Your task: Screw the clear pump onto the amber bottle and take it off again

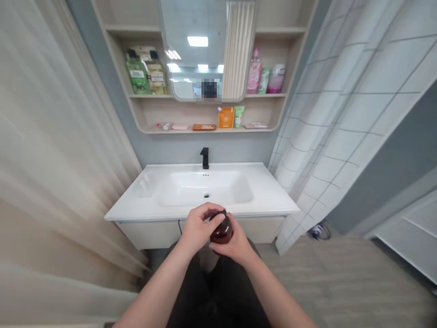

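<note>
A dark reddish-brown bottle (222, 233) with a black top is held between my two hands, just in front of the sink counter's front edge. Wrapped round the body of the bottle from the right is my right hand (235, 241). My left hand (201, 225) closes on the bottle's top, its thumb across the black cap (223, 213). The lower part of the bottle is hidden by my right fingers, and any label is out of sight.
Beyond my hands lies a white sink (206, 187) with a black faucet (205, 158). Above hang shelves with green bottles (138, 75), pink bottles (254, 73) and an orange pouch (226, 117), around a mirror (198, 50). Curtains (68, 136) flank the left; a tiled-pattern curtain (327, 136) the right.
</note>
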{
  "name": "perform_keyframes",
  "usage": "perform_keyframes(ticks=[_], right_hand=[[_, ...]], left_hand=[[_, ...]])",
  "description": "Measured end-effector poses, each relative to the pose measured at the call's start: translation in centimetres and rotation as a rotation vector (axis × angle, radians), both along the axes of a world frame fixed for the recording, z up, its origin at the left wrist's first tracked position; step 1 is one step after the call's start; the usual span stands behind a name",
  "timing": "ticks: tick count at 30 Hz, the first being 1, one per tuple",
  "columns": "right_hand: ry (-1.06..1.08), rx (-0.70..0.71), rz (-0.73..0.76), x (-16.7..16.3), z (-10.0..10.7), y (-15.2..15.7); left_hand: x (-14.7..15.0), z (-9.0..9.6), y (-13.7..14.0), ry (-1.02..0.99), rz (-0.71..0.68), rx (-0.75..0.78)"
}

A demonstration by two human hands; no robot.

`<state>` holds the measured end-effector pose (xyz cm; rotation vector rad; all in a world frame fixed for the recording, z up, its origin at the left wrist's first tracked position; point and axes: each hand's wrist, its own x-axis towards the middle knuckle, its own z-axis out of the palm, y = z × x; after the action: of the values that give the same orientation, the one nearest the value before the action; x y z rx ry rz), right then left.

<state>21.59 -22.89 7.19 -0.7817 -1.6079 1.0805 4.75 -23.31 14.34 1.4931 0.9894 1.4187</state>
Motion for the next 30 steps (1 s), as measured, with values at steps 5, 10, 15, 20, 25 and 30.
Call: perform_keyframes(ticks=[5,10,15,20,25,30], right_hand=[[0.023,0.027,0.013,0.2,1.2,-1.6],[0.016,0.054,-0.030,-0.1,1.8,-2.7],[-0.021,0.076,-0.029,0.3,1.7,-3.2],[-0.025,0.071,-0.003,0.8,1.3,-3.4],[-0.031,0.052,0.010,0.8,1.8,-4.0],[-0.075,0.057,-0.005,1.2,2.1,-4.2]], left_hand=[[-0.4,0.5,-2.5,-0.004,-0.001,0.066],[0.2,0.2,-3.7,0.157,0.135,0.160],[-1.2,1.0,-4.0,0.154,-0.101,0.087],[-1.3,2.3,-4.5,0.186,-0.181,0.149],[-0.4,1.7,-4.8,0.121,-0.031,0.102],[-1.5,1.5,-4.4,0.095,-0.254,0.113]])
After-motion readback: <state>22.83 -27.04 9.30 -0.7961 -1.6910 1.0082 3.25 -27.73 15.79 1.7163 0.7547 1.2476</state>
